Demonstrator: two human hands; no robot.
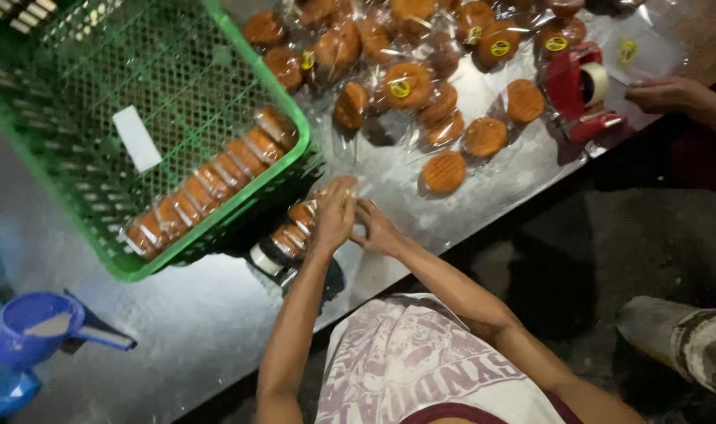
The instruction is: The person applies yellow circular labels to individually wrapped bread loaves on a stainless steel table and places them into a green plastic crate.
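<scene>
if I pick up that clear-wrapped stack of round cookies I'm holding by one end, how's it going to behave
The stack of cookies would likely sag or bend, since it is separate discs in thin film. The glossy wrap looks slippery. The cookies probably crack if squeezed; your left hand and right hand hold one end.

Clear wrapped round brown cakes with yellow round stickers lie at twelve o'clock; a wrapped row and white label at ten
</scene>
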